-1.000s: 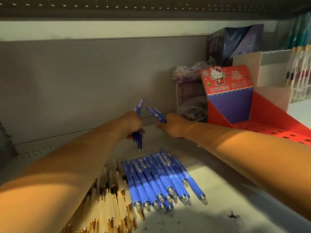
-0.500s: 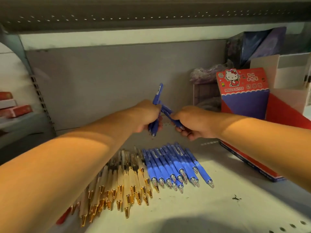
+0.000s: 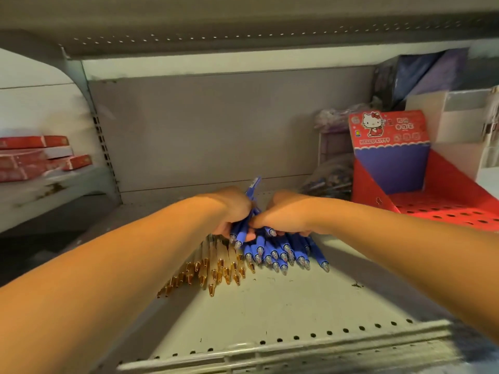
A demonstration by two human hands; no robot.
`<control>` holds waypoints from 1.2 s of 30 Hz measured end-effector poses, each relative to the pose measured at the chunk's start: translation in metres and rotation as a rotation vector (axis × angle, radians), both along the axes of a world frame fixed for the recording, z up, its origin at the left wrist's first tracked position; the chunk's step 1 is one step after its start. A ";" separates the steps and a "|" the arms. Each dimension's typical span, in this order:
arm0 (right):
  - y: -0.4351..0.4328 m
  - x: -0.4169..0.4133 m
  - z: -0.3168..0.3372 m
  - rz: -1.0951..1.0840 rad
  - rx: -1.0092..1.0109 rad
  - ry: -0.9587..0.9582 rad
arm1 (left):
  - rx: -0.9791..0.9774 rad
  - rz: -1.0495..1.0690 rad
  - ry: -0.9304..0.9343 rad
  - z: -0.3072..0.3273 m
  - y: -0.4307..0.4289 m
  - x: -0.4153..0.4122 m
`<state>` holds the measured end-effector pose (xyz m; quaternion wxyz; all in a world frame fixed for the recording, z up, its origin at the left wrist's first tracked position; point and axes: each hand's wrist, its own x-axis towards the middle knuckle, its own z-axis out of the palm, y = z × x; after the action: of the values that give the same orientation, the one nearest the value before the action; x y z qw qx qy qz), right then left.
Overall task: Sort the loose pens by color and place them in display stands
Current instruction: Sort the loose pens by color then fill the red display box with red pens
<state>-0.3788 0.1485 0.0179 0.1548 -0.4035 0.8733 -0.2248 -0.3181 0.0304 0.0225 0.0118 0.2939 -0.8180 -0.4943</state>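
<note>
Since half a second ago both hands have dropped from mid-air down to the pens lying on the shelf, and the view has pulled back to show the shelf's front lip. Nearest is that lip of the pale metal shelf [image 3: 270,346], pierced by a line of small holes, its surface scuffed and speckled. Further in, two bare forearms converge towards the centre. On the left lies a fan of cream pens with gold tips [image 3: 216,268], a dozen or so, overlapping too much for an exact count. Touching them on the right is the row of blue pens [image 3: 286,255], about ten tips pointing near. Just beyond, the left hand [image 3: 235,211] has its fingers curled round a bunch of blue pens [image 3: 240,233], at least three, one end sticking up past the knuckles. The right hand [image 3: 286,214], touching the left, pinches a single blue pen [image 3: 270,231] directly over the row. Behind stands a grey back panel [image 3: 216,130] under an upper shelf [image 3: 243,36]. Far right is one red display stand [image 3: 391,157] printed with a cartoon cat, with plastic bags [image 3: 332,179] beside it. Far left, three or four red boxes [image 3: 35,155] are stacked on a neighbouring shelf.
</note>
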 end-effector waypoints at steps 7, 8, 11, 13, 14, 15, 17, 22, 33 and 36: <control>0.008 -0.004 0.000 0.029 -0.073 0.132 | -0.074 0.097 0.092 0.003 0.003 0.006; 0.010 -0.006 0.002 0.011 -0.142 0.058 | -0.062 0.099 0.151 0.005 0.005 0.006; 0.016 -0.010 0.005 -0.016 -0.444 -0.393 | 0.056 0.102 0.332 0.010 0.015 0.001; 0.019 -0.013 0.005 -0.018 -0.566 -0.595 | 0.140 0.119 0.419 0.011 0.023 -0.003; 0.020 -0.014 0.004 -0.036 -0.600 -0.637 | 0.181 0.129 0.455 0.012 0.028 -0.005; 0.021 -0.016 0.005 -0.052 -0.624 -0.657 | 0.223 0.133 0.483 0.012 0.031 -0.006; 0.024 -0.018 0.006 -0.065 -0.681 -0.668 | 0.296 0.125 0.504 0.014 0.038 -0.007; 0.026 -0.027 0.008 -0.137 -0.839 -0.737 | 0.223 0.125 0.443 0.015 0.044 -0.011; 0.030 -0.063 -0.010 -0.264 -0.389 -0.314 | -0.632 0.028 -0.067 0.009 0.037 -0.021; 0.029 -0.060 -0.014 -0.205 -0.306 -0.257 | -0.677 0.012 -0.131 0.003 0.042 -0.025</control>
<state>-0.4388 0.1779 0.0038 0.1782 -0.2996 0.8386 -0.4185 -0.3432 0.0729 0.0259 0.0592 0.3092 -0.9329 -0.1747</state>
